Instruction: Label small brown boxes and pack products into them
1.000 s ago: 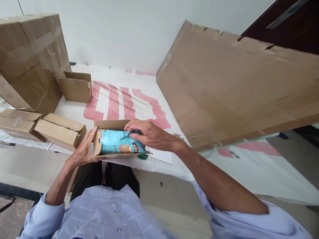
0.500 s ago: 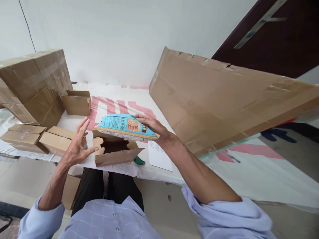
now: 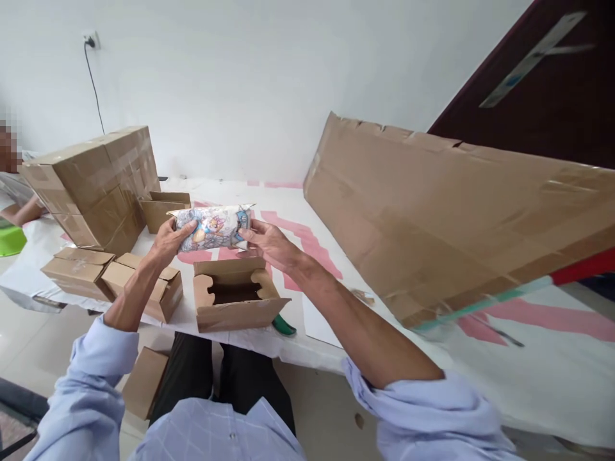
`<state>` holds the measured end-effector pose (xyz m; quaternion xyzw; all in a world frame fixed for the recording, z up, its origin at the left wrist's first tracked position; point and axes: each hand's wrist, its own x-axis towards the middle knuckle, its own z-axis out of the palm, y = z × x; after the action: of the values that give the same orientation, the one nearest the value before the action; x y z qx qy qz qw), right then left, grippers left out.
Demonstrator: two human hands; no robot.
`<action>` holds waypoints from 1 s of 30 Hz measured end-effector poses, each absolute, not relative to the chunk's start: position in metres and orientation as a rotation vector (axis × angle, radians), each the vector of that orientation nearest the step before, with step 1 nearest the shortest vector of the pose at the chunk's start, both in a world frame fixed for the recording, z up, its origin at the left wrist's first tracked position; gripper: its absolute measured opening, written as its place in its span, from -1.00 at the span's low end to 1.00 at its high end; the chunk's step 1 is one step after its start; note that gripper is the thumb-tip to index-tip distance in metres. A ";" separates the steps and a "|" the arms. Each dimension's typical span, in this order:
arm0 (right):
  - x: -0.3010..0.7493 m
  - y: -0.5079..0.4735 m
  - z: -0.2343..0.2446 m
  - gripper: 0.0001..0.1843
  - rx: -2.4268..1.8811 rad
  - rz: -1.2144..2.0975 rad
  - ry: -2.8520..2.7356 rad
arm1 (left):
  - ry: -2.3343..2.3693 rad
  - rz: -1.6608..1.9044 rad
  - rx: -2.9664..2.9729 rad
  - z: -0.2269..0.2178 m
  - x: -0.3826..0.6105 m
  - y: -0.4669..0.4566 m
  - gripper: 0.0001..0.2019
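Between my two hands is a printed snack packet (image 3: pixel 214 228), held up level by its ends, its pale patterned face turned toward me. My left hand (image 3: pixel 168 242) grips the left end with the thumb across the front. My right hand (image 3: pixel 273 243) pinches the right end, thumb in front too. Just below and nearer me, an open cardboard box (image 3: pixel 240 315) stands at the table edge with its flaps up and its inside dark. The packet is above the box's back flap, apart from the opening.
Two small cardboard boxes (image 3: pixel 79 272) stand left, before a large taped stack of boxes (image 3: pixel 103 186). Another small open box (image 3: pixel 166 208) is behind. A big cardboard sheet (image 3: pixel 432 218) leans at right. A green object (image 3: pixel 284 326) and white paper (image 3: pixel 319 320) lie near the edge. A person sits far left.
My left hand, which was free, has taken hold of the packet's left end. The packet has turned from its blue side to its pale patterned side. My view has shifted left.
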<state>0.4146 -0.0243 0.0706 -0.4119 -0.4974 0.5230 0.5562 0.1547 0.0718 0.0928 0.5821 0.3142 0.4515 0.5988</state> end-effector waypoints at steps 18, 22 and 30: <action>0.413 0.023 0.034 -0.78 -1.139 1.428 -1.077 | 0.862 0.811 1.259 0.041 0.148 0.118 -0.63; 0.409 0.024 0.035 -0.77 -1.175 1.390 -1.075 | 0.858 0.819 1.268 0.045 0.150 0.116 -0.62; 0.416 0.001 0.106 -0.37 -0.935 0.823 -1.344 | 0.598 1.021 1.512 0.143 0.144 0.113 -0.44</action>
<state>0.4156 0.0006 0.1060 -0.4047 -0.5820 0.3565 0.6086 0.1443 0.1132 0.1433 0.6452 0.2552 0.4354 0.5736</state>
